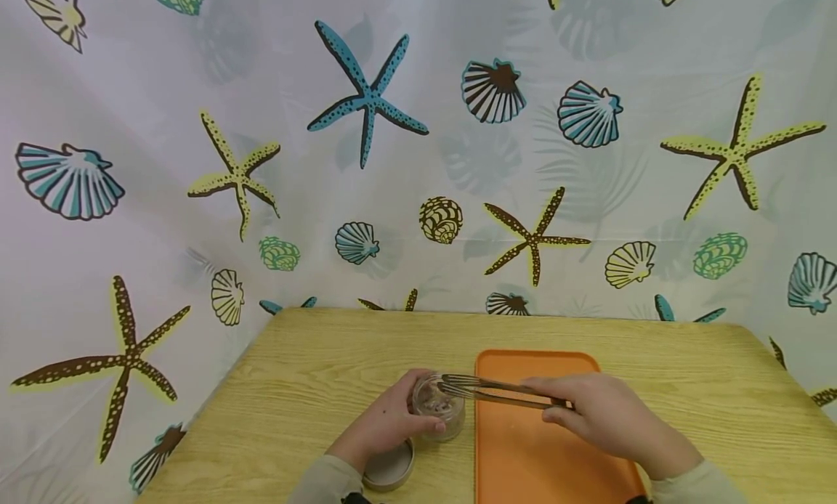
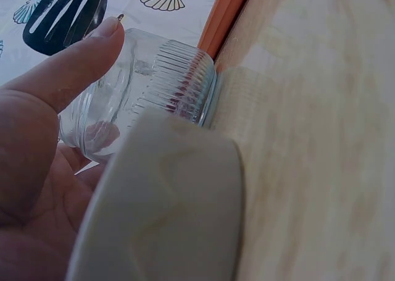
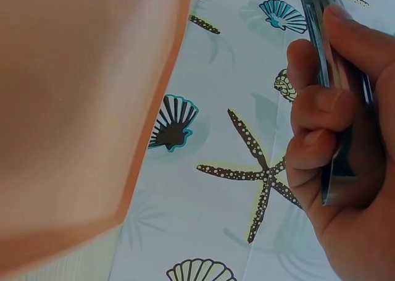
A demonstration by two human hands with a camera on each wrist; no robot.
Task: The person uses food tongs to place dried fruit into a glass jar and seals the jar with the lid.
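My left hand [image 1: 395, 420] grips a clear ribbed glass jar [image 1: 450, 429] from its left side, thumb along the near wall. Several small pieces show inside the jar. In the left wrist view the thumb lies across the glass and a pinkish bit [image 2: 102, 134] shows low in the jar. Metal tongs [image 1: 506, 393] are pinched in my right hand [image 1: 604, 417], with their slotted dark heads [image 2: 66, 15] over the jar's mouth. The right wrist view shows the fingers curled round the tongs' handle [image 3: 349, 145].
An orange tray [image 1: 523, 453] lies right of the jar, under the right hand. Beside the left wrist sits a round pale lid [image 1: 390, 466] on the wooden table [image 1: 294, 388]. A cloth [image 1: 405, 177] printed with starfish and shells hangs behind.
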